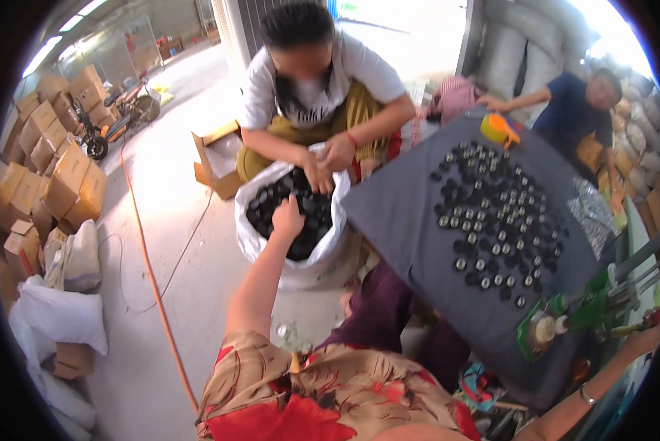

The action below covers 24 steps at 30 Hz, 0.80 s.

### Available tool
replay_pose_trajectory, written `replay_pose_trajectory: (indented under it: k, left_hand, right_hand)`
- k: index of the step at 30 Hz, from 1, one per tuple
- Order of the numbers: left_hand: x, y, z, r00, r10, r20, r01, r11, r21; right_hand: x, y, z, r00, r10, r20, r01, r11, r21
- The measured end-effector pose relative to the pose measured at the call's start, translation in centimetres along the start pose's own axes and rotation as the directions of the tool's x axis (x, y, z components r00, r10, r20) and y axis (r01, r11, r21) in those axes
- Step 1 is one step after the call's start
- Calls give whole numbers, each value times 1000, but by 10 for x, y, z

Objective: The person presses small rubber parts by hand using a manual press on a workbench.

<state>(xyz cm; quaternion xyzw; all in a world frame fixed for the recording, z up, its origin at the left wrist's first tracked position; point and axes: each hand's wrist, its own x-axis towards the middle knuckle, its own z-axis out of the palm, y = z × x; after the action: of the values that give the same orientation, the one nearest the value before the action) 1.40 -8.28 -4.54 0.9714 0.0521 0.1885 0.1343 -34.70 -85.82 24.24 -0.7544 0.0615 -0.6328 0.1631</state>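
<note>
While the left hand [287, 215] digs into the white sack [260, 250] of small black caps [305, 220], its grip is hidden, can't tell. Caps look light, hard, loose (scoop, don't pinch). Right hand [642, 339], far right of sack, grips a handle [657, 317].

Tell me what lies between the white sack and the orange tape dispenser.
In the head view, a dark grey cloth strewn with small black caps lies between white sack and tape dispenser.

The grey worktop [403, 220] has lots of small black caps [495, 220] spread on it and an orange tape roll [499, 128] at its far end, and the floor [175, 279] beside it carries a white sack [322, 250].
</note>
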Motion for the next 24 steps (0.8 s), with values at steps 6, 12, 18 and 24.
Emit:
replay_pose_trajectory:
  k: [6, 12, 18, 24]
  left_hand:
    - [-5, 10, 5, 980, -48, 191, 41, 998, 44]
    - [-38, 14, 8, 993, 75, 95, -82, 994, 73]
    - [-45, 4, 19, 992, 122, 33, -124, 989, 86]
    - [-49, 3, 17, 991, 119, 61, -123, 990, 75]
  right_hand:
    - [-9, -19, 20, 998, 9, -64, -5, 998, 66]
    - [-5, -19, 18, 996, 37, -82, -28, 993, 113]
    - [-8, -13, 19, 998, 32, -53, -28, 997, 67]
    - [-5, -27, 21, 981, 185, -57, -177, 976, 126]
